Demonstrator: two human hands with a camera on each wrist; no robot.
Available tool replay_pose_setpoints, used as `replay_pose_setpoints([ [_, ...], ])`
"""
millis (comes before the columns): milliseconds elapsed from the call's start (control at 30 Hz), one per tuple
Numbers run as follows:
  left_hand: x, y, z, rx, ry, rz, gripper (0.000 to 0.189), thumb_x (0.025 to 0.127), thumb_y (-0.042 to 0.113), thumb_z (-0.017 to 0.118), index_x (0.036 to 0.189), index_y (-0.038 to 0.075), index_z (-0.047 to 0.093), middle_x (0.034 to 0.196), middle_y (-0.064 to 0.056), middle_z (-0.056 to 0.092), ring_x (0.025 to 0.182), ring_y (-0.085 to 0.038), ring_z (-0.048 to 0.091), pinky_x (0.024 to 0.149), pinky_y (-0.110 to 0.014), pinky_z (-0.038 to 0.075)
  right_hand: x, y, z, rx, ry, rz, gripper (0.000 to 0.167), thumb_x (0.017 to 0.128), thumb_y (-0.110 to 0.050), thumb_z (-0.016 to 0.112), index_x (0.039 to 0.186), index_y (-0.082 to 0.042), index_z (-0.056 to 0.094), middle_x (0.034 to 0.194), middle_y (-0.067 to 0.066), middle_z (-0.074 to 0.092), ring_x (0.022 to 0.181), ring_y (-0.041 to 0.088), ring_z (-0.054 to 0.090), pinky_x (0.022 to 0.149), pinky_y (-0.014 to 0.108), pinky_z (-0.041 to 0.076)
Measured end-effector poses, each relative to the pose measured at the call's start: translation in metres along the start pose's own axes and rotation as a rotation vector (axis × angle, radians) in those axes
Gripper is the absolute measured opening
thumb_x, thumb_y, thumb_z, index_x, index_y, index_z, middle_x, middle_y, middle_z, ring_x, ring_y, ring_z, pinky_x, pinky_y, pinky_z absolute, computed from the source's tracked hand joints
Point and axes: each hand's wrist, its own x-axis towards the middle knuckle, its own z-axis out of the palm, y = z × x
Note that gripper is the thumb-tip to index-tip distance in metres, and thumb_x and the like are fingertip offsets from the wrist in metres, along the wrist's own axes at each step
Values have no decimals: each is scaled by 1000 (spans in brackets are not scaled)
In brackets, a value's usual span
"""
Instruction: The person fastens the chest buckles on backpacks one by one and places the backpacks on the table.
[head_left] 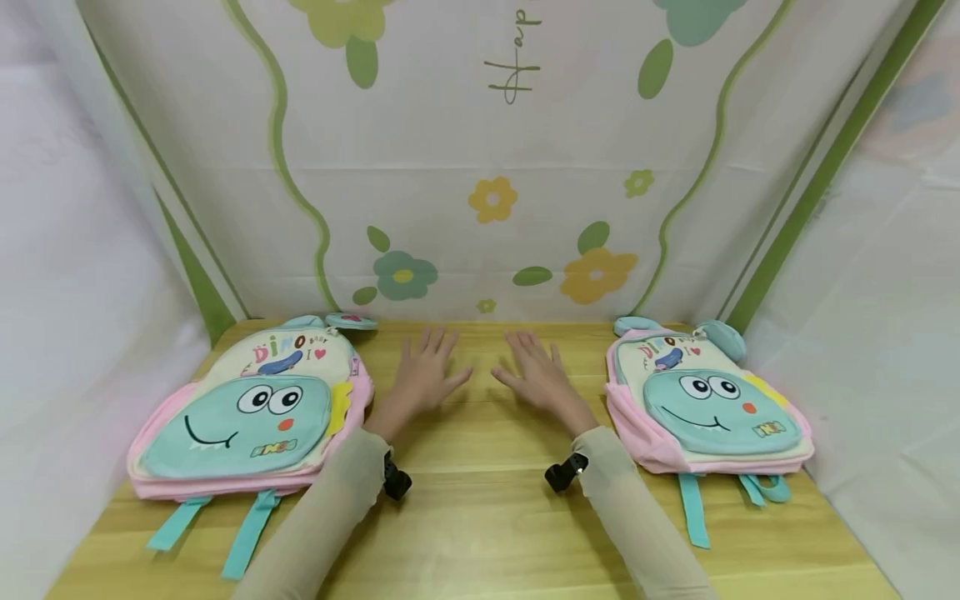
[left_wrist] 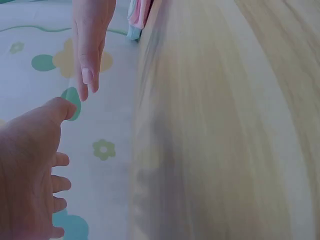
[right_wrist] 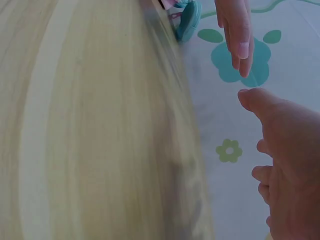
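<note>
Two small dinosaur-face backpacks in pink, cream and turquoise lie face up on a wooden table (head_left: 480, 517). The left backpack (head_left: 247, 408) is beside my left forearm, and the right backpack (head_left: 705, 400) is beside my right forearm. My left hand (head_left: 426, 373) is held over the table with its fingers straight and spread, palm down and holding nothing. Mirroring it, my right hand (head_left: 538, 373) also has straight, spread fingers and nothing in it. The thumbs point toward each other across a gap. Both wrist views show the two hands above the wood, away from the backpacks.
A white cloth with printed flowers (head_left: 492, 200) hangs behind the table's far edge, and pale cloth walls stand at both sides. Turquoise straps (head_left: 251, 533) trail from the left backpack toward the near side; similar straps (head_left: 693, 510) hang from the right one.
</note>
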Motion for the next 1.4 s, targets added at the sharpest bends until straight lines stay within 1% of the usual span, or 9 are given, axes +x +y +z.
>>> replay_pose_setpoints([
  [267, -3, -5, -24, -25, 6, 36, 78, 103, 60, 44, 162, 13, 25, 169, -17, 21, 156, -41, 17, 120, -70, 19, 0, -7, -5, 26, 11, -21, 82, 102, -60, 47, 165, -18, 16, 171, 12, 15, 160, 30, 5, 125, 64, -4],
  [333, -5, -10, -31, -46, 10, 45, 77, 104, 59, 44, 162, 11, 25, 168, -18, 23, 155, -43, 18, 119, -71, 21, 1, -11, -5, 31, 12, -35, 81, 102, -59, 48, 165, -17, 16, 171, 12, 16, 160, 30, 6, 125, 64, -3],
  [400, -7, -17, -39, -108, 6, 42, 76, 104, 55, 47, 161, 10, 26, 168, -20, 22, 156, -44, 15, 120, -70, 19, 1, -15, -6, 28, 11, -48, 82, 102, -60, 47, 165, -18, 16, 170, 12, 16, 160, 30, 6, 125, 63, -2],
  [533, -14, -33, -55, -142, 9, 14, 74, 104, 53, 49, 161, 11, 27, 169, -19, 20, 157, -42, 12, 122, -70, 13, 4, -24, -9, 28, 16, -68, 82, 102, -59, 49, 165, -19, 16, 170, 13, 18, 160, 30, 8, 125, 63, 0],
  [800, -31, -73, -87, -76, 29, -5, 77, 104, 52, 49, 162, 9, 23, 168, -22, 21, 156, -45, 14, 122, -70, 10, 12, -44, -13, 21, 7, -108, 83, 101, -60, 51, 165, -19, 17, 171, 8, 18, 160, 28, 10, 124, 66, 4],
  [933, -43, -97, -103, -104, 35, -21, 76, 104, 54, 48, 161, 11, 26, 167, -22, 22, 155, -48, 12, 119, -74, 7, 16, -56, -12, 21, 4, -141, 83, 100, -62, 50, 165, -22, 16, 171, 7, 18, 160, 27, 10, 124, 67, 4],
  [1100, -63, -129, -121, -111, 56, -25, 74, 104, 53, 49, 159, 8, 30, 164, -24, 29, 151, -50, 21, 118, -74, 11, 19, -76, -11, 35, -11, -185, 83, 100, -61, 51, 165, -24, 15, 171, 5, 18, 160, 26, 11, 124, 67, 5],
  [1300, -86, -160, -135, -75, 96, -29, 70, 103, 47, 54, 157, 6, 35, 160, -26, 36, 148, -50, 29, 114, -75, 19, 19, -96, -9, 30, -19, -218, 81, 100, -57, 54, 165, -24, 17, 171, 2, 20, 159, 25, 13, 124, 66, 7],
  [1400, -103, -175, -136, -87, 88, -61, 73, 103, 48, 53, 159, 8, 31, 161, -27, 32, 148, -52, 25, 113, -78, 17, 18, -107, -3, 20, -25, -250, 80, 100, -55, 56, 164, -22, 20, 170, 5, 21, 159, 27, 15, 123, 67, 8],
])
